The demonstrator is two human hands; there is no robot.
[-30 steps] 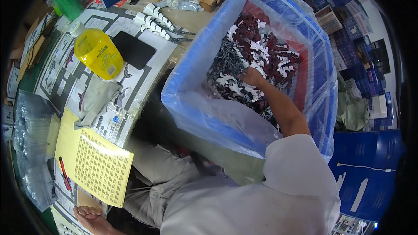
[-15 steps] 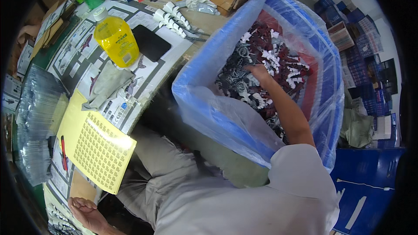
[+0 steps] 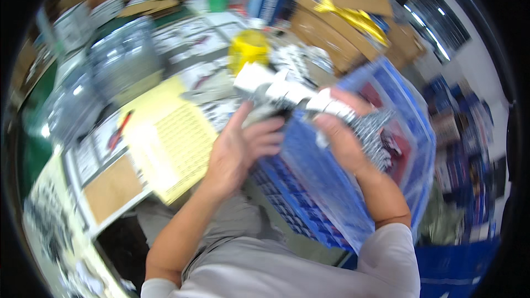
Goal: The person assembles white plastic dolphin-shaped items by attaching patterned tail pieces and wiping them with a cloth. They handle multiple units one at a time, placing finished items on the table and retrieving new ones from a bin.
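My right hand (image 3: pixel 345 140) is closed around a long segmented piece (image 3: pixel 295 92), white and grey with a dark textured tail end; motion blur hides its detail. The piece lies slantwise over the rim of the blue crate. My left hand (image 3: pixel 234 154) reaches up beside its left end with fingers apart; whether they touch it I cannot tell. Beneath my right hand, the blue crate (image 3: pixel 309 187) has a clear plastic liner, and a few dark red pieces (image 3: pixel 392 143) show inside it.
On the table to the left lie a yellow printed sheet (image 3: pixel 174 143), a red pen (image 3: pixel 120 129) and stacked clear plastic trays (image 3: pixel 124 60). A yellow bottle (image 3: pixel 247 52) stands behind my left hand. Cardboard boxes (image 3: pixel 331 27) are at the back; stacked blue boxes (image 3: pixel 452 149) line the right.
My right hand has come up out of the crate with the segmented piece. From the lower left, my left hand has moved up beside it. The whole view has turned toward the left.
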